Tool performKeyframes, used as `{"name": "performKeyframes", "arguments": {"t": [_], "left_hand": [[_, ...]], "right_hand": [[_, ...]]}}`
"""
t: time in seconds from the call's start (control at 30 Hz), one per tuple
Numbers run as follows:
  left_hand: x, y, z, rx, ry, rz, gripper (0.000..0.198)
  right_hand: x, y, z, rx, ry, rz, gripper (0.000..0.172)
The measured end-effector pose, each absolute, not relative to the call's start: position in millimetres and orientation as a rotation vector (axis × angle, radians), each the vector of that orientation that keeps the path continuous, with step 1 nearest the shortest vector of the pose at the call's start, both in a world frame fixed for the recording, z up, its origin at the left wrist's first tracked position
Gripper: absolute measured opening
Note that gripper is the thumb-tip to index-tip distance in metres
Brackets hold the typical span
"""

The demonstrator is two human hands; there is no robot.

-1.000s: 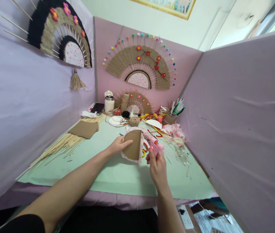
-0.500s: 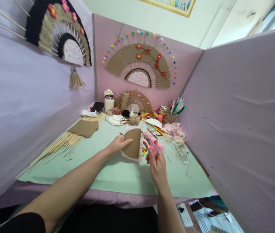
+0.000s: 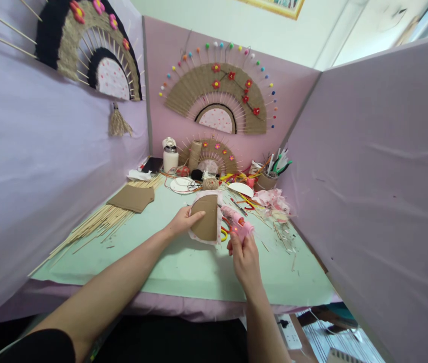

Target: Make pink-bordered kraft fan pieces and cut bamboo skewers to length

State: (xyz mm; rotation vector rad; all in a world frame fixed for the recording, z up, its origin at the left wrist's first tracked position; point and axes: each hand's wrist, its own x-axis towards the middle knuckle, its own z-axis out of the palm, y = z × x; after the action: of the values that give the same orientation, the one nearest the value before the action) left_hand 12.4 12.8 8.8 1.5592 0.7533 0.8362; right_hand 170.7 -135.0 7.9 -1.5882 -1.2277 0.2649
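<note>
My left hand (image 3: 184,222) grips a half-round piece of brown cardboard (image 3: 206,222) by its curved side, thumb on its face. Pale spotted fabric shows around the cardboard's rim, and its straight edge points to the right. A pink hot glue gun (image 3: 238,224) is in my right hand (image 3: 243,252), fingers wrapped round its handle. Its nozzle is close to the upper part of the straight edge; whether it touches, I cannot tell. Scissors with red and yellow handles (image 3: 224,235) lie partly hidden behind the cardboard and the glue gun.
Thin wooden sticks (image 3: 96,227) lie on the left under a cut cardboard piece (image 3: 132,198). Along the back stand a white bottle (image 3: 170,160), a twine ball (image 3: 209,183) and a tool holder (image 3: 265,182). Pink fabric scraps (image 3: 273,200) lie right. Decorated fans (image 3: 183,91) hang on the partitions.
The cardboard piece sits slightly higher in view, and the glue gun's nozzle stays near its straight edge. The whole view has shifted a little. Both hands keep their hold.
</note>
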Motion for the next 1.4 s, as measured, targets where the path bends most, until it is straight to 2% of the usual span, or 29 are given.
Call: {"name": "performKeyframes", "arguments": {"t": [0.37, 0.8, 1.4], "left_hand": [[11.3, 13.9, 9.6, 1.585, 0.769, 0.89, 0.062], [10.5, 15.5, 9.6, 1.599, 0.79, 0.942, 0.054], [11.7, 17.0, 9.2, 1.482, 0.821, 1.06, 0.054]], "right_hand": [[169.5, -134.8, 5.6, -1.552, -1.253, 0.262, 0.035], [168.5, -138.3, 6.5, -1.58, -1.254, 0.299, 0.039], [168.9, -139.2, 6.1, -1.657, -1.365, 0.271, 0.043]]}}
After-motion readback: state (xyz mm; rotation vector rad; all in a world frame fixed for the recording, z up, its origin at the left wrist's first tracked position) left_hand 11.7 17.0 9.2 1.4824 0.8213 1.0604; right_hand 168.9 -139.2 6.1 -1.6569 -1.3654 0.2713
